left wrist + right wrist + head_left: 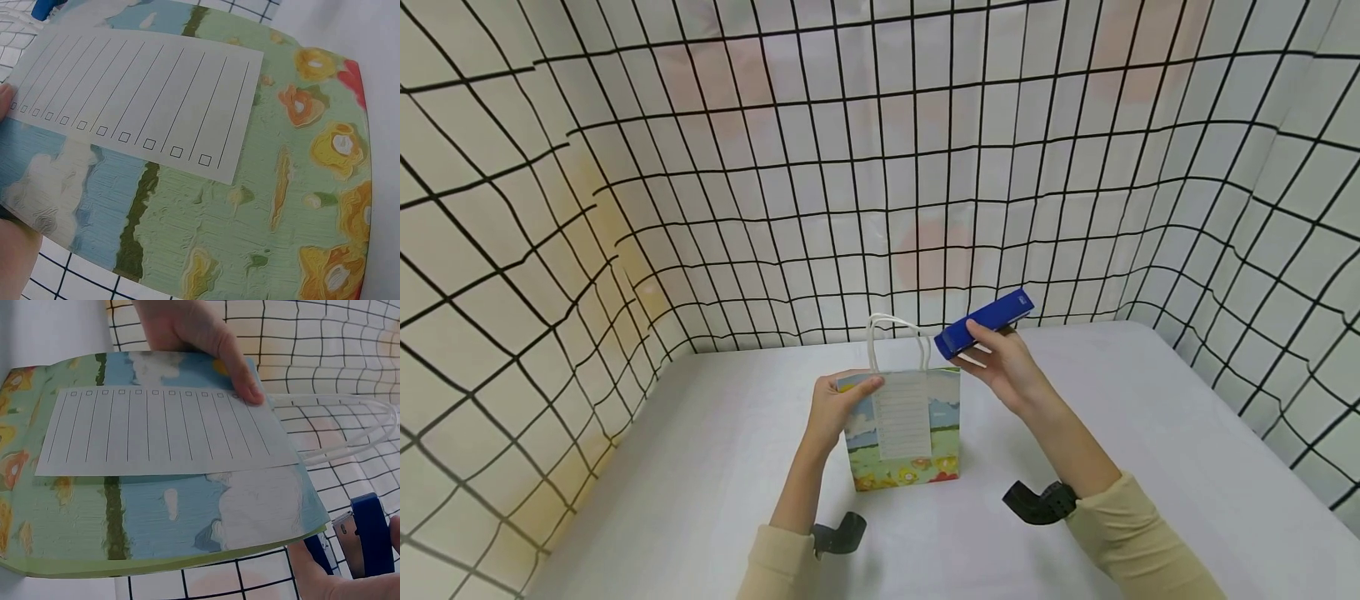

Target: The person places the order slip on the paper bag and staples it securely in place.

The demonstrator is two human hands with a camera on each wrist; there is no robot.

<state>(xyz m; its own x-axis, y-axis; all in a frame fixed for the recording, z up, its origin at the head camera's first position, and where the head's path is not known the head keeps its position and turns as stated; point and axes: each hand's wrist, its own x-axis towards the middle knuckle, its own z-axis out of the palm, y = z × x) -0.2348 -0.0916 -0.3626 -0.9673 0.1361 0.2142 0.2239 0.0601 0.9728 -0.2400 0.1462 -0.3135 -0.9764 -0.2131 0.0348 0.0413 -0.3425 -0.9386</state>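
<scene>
A small paper gift bag (943, 425) with a painted flower meadow and white rope handles (871, 342) stands upright on the table. Against its front lies a white lined checklist sheet (904, 417) with a row of little boxes. My left hand (835, 408) pinches the bag's top left edge, its thumb over the sheet's upper corner. Up at the right of the bag's top, my right hand (1007, 367) grips a blue stapler (985, 323), tilted with its lower end close to the handles. Metal shows between the stapler's blue parts (374, 534) in the right wrist view.
The white tabletop (700, 467) spreads around the bag. Black grid netting (910, 183) over pale sheeting encloses the back and both sides. A black wrist mount (1037, 502) juts from the right wrist, another mount (841, 533) from the left.
</scene>
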